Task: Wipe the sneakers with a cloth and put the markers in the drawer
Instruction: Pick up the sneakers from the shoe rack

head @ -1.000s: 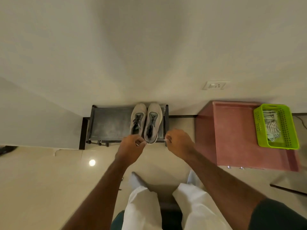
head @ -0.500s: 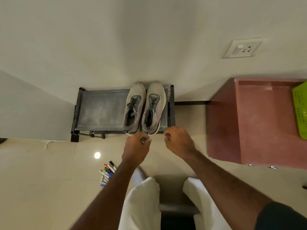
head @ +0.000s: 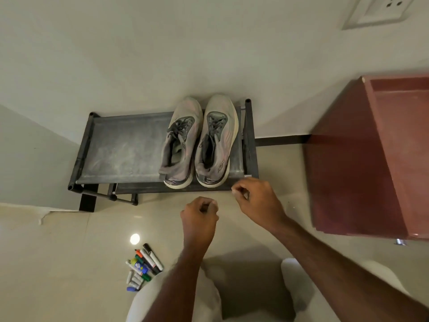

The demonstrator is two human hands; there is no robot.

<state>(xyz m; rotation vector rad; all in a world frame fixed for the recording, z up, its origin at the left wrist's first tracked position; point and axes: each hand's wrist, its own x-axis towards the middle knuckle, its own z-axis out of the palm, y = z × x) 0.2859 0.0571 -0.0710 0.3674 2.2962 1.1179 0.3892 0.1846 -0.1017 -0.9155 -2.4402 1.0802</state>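
Here, sneakers (head: pixel 199 142) on rack (head: pixel 120 145); left hand (head: pixel 199 219), right hand (head: pixel 257 201), grips curled, empty.

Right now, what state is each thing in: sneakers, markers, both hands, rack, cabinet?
sneakers: side by side on the rack's top shelf, toes to the wall, untouched.
markers: loose pile on the floor, capped.
left hand: fingers curled, holding nothing visible.
right hand: fingers curled, by the rack's front corner.
rack: standing against the wall.
cabinet: no drawer seen open.
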